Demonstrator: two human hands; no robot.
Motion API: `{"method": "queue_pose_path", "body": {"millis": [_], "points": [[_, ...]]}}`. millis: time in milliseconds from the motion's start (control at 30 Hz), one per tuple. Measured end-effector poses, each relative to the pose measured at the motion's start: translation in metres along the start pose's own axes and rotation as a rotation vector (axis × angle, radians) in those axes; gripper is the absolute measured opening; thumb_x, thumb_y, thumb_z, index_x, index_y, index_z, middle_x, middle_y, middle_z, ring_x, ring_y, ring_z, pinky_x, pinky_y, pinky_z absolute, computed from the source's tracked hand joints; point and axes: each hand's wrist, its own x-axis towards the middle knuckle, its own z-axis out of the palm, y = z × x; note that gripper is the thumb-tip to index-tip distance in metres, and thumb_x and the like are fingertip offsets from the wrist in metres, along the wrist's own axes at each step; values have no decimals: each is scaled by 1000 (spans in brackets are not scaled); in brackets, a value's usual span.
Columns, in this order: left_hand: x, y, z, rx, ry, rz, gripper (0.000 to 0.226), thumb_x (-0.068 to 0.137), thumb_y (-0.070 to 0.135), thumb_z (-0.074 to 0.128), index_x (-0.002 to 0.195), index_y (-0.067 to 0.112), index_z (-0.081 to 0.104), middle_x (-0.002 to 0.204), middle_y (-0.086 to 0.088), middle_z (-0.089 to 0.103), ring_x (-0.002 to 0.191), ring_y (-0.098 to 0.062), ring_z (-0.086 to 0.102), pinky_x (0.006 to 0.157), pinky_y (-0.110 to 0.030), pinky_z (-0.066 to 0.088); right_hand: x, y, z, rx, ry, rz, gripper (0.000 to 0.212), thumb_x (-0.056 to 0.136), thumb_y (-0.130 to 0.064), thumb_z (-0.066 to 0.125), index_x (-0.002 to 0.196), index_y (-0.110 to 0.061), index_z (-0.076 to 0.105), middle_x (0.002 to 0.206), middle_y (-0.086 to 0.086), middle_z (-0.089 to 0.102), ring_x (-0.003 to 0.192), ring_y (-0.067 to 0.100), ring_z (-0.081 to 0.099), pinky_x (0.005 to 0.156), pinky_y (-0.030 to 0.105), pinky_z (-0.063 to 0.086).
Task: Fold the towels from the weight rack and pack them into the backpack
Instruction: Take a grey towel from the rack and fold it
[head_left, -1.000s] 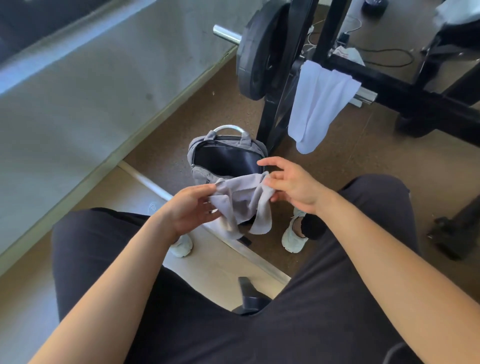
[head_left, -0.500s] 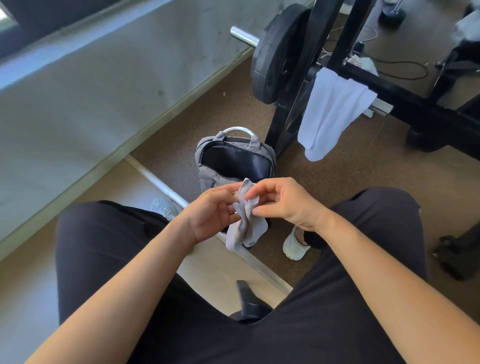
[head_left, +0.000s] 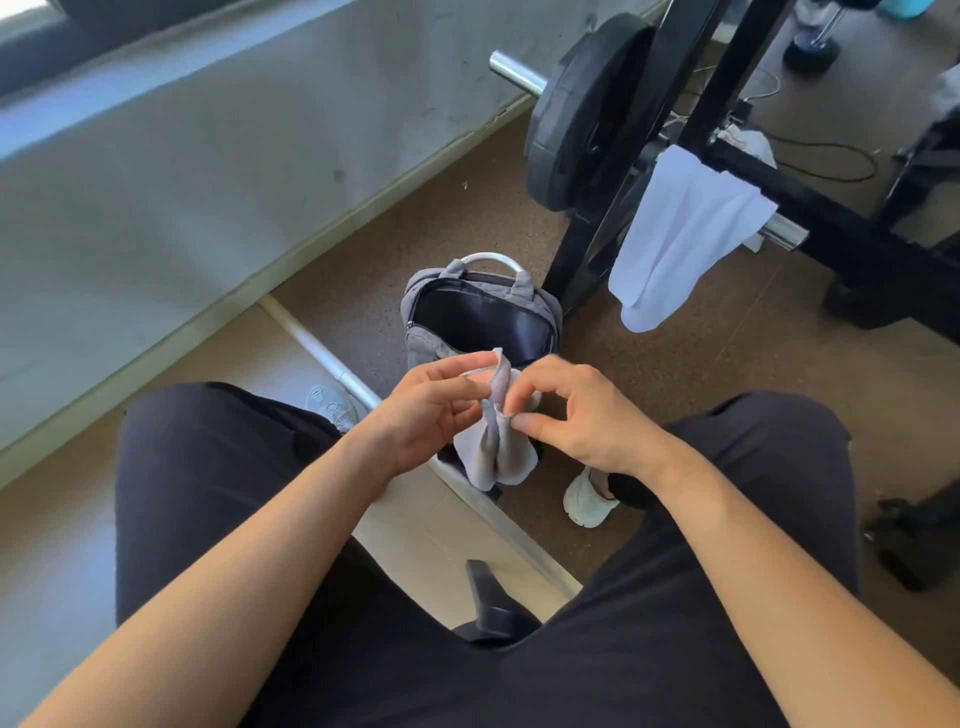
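Grey towel (head_left: 496, 452): bunched, hanging, pinched between left hand (head_left: 426, 410) and right hand (head_left: 582, 415). Grey backpack (head_left: 431, 343): upright on the floor at its 12 o'clock, unzipped. White towel (head_left: 680, 239): draped over weight rack (head_left: 857, 228), at 2 o'clock.

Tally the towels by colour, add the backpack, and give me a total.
Grey towel: 1, pinched by the left hand and the right hand.
White towel: 1, draped over the rack.
Backpack: 1, open on the floor.
Total: 3. A white scrap behind the rack is too hidden to count.
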Motion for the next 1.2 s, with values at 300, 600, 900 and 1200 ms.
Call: {"method": "queue_pose_path", "body": {"millis": [300,600,900,1200], "points": [[-3,3,0,14,-94,22,47,91,-17,53,126,9,69,118,-15,74,98,-21,74,81,-27,59,5,3,6,125,22,76,14,89,-14,76,103,-15,78,102,-3,70,102,9,66,89,24,54],[-4,4,0,44,-167,23,47,88,-11,62,131,9,64,122,-16,74,100,-21,75,80,-25,59,4,2,8,152,50,55,12,85,-13,80,97,-13,79,92,-3,68,92,4,66,80,11,47],[-5,6,2,28,-163,40,49,83,-10,66,127,10,62,117,-15,74,99,-23,74,79,-26,60,7,8,15,34,163,-59,13,82,-16,83,88,-14,71,98,-1,59,74,19,56,65,17,48],[-3,6,0,140,-125,76,52,86,-14,68,130,13,58,122,-16,59,96,-21,70,80,-25,59,9,10,17,171,81,94,27,84,-15,81,107,-18,66,88,-1,67,76,20,63,67,26,53]]}}
